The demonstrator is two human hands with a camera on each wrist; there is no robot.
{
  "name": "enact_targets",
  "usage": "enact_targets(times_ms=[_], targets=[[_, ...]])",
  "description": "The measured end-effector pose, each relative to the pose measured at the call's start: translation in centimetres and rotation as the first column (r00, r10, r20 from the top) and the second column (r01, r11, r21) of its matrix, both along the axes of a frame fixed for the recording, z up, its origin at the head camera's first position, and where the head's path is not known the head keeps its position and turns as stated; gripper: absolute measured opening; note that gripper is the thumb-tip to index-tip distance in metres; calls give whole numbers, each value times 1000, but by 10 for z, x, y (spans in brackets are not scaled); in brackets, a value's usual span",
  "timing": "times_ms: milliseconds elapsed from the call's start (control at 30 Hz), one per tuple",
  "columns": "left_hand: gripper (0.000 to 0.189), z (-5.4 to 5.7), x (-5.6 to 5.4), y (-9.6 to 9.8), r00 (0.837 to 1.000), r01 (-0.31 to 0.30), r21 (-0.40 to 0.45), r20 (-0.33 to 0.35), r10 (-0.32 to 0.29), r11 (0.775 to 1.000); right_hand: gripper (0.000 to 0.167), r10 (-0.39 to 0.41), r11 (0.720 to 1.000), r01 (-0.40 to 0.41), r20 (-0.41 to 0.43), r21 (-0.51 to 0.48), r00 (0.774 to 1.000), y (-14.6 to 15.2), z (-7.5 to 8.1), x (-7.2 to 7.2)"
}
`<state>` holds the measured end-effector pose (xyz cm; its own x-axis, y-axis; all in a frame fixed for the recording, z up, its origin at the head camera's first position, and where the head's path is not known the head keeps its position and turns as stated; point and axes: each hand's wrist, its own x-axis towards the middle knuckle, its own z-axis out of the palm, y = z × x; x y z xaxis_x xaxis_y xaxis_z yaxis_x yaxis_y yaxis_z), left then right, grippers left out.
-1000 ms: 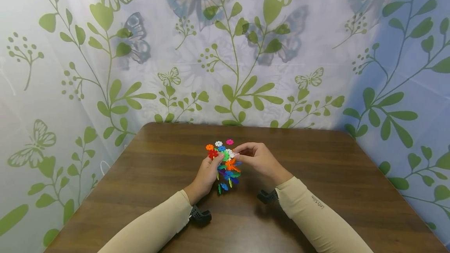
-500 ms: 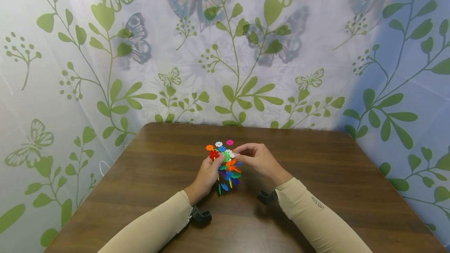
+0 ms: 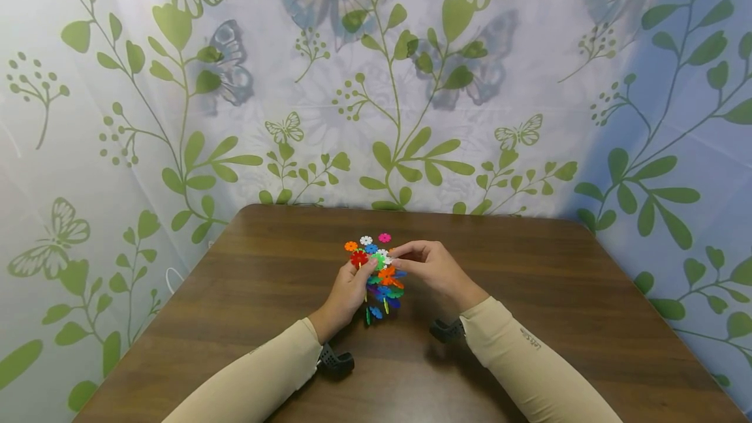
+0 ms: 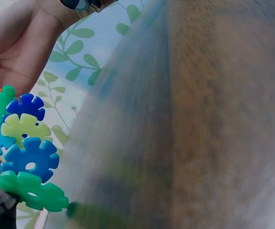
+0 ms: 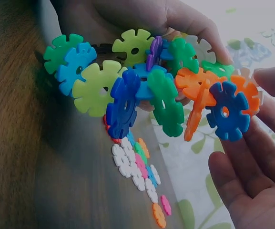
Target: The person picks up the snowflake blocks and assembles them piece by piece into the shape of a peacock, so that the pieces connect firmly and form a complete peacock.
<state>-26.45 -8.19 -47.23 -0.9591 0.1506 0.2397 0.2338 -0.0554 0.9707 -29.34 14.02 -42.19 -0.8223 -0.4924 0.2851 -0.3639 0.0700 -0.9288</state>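
A cluster of interlocking flower-shaped plastic discs [image 3: 384,291] in blue, green, orange and yellow-green is held above the table. My left hand [image 3: 345,294] grips it from the left, thumb on top near a light green disc [image 3: 378,261]. On the other side, my right hand [image 3: 439,271] pinches a white disc [image 3: 386,258] at the cluster's upper right edge. In the right wrist view, the right hand's fingers [image 5: 254,176] lie beside an orange disc [image 5: 246,93] and a dark blue disc [image 5: 229,112]. The right palm [image 4: 18,52] shows behind the cluster in the left wrist view.
Loose discs lie on the brown wooden table [image 3: 529,292] beyond the hands, among them a pink disc [image 3: 384,238], a white one [image 3: 366,240] and an orange one [image 3: 351,247]. A patterned curtain [image 3: 376,116] hangs behind the table.
The cluster and my left hand have shifted very slightly to the right. Both hands keep their hold, and the right hand looks almost still.
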Motion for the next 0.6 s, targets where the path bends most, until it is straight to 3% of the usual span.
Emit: enact_targets(times_ms=[267,600], targets=[[41,0,1,0,1000,4,-24,7,-4,1000,23,-11,1000,12,47,-9,999,-2,0,3],[39,2,0,1,1000,19,-56,-7,-19,998,23,22,995,-3,182,-104,983,-4,-1,3]])
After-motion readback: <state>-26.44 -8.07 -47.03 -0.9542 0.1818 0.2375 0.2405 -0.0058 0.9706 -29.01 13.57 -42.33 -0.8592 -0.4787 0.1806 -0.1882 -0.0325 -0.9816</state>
